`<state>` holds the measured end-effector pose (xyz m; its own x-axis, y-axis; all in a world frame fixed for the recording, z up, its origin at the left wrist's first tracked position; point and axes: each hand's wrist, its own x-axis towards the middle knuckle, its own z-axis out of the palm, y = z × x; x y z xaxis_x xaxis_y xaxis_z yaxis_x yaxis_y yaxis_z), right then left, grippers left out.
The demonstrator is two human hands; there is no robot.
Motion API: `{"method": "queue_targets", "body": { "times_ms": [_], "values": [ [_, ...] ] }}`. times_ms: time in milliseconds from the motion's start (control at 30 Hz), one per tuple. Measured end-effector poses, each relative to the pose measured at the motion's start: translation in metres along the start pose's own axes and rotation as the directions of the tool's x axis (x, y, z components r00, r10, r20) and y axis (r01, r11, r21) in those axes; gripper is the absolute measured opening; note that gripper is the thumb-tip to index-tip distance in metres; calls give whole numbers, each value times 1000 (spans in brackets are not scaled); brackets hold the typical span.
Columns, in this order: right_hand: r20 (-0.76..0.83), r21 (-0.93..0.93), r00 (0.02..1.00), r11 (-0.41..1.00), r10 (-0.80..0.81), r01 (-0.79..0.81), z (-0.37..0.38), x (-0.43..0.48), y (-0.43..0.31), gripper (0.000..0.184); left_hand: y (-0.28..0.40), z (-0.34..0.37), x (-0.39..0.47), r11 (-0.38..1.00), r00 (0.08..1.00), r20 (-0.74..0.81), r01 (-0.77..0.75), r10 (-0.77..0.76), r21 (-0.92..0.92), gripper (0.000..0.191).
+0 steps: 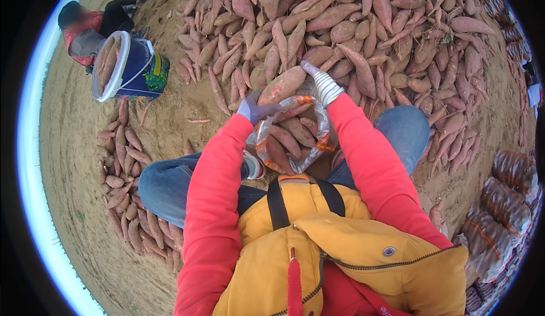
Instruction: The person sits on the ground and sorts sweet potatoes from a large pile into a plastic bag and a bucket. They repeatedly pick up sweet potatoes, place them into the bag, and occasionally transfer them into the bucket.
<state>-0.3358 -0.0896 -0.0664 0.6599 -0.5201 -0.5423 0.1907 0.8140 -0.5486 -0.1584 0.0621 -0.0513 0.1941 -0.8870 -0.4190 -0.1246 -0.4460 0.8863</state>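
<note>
A large sweet potato (282, 86) lies across the gap between my gloved hands, above the far rim of an open plastic bag (322, 134). My left hand (259, 108) holds its near left end, thumb stretched along its underside. My right hand (317, 77), in a purple glove with a striped cuff, is at its other end; its palm and most fingers are hidden, so its grip is unclear. Several sweet potatoes (285, 140) lie inside the bag, which stands between my legs. Beyond it rises a big heap of sweet potatoes (336, 31).
A blue bucket (140, 71) holding sweet potatoes stands at upper left, beside a seated person (81, 35). A smaller pile of sweet potatoes (127, 180) lies left of my knee. Filled bags (489, 235) line the right side. Sandy ground (81, 154) extends left.
</note>
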Motion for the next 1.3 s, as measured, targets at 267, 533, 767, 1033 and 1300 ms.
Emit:
{"method": "queue_targets", "body": {
  "times_ms": [267, 533, 767, 1033, 1300],
  "values": [
    [29, -71, 998, 996, -58, 60, -9, 7, 14, 58, -11, 17, 21, 952, 999, -30, 17, -27, -304, 59],
    [-68, -209, 998, 978, -19, 4, -16, 20, 20, 54, -9, 3, 18, 826, 962, 53, 258, -268, -501, 43],
    [-367, -105, 925, 992, -97, 63, -50, 28, 15, 40, 118, -190, 15, 397, 892, -443, -374, -93, -838, 46],
    [-361, -427, 885, 896, -293, 122, -48, 47, -38, 34, 147, -281, -24, 623, 692, -713, -510, -112, -593, 59],
    [-341, -895, 549, 84, -763, -439, -131, 8, -152, 77, 126, -208, 14, 915, 840, -528, -305, 128, -264, 54]
  ]
}}
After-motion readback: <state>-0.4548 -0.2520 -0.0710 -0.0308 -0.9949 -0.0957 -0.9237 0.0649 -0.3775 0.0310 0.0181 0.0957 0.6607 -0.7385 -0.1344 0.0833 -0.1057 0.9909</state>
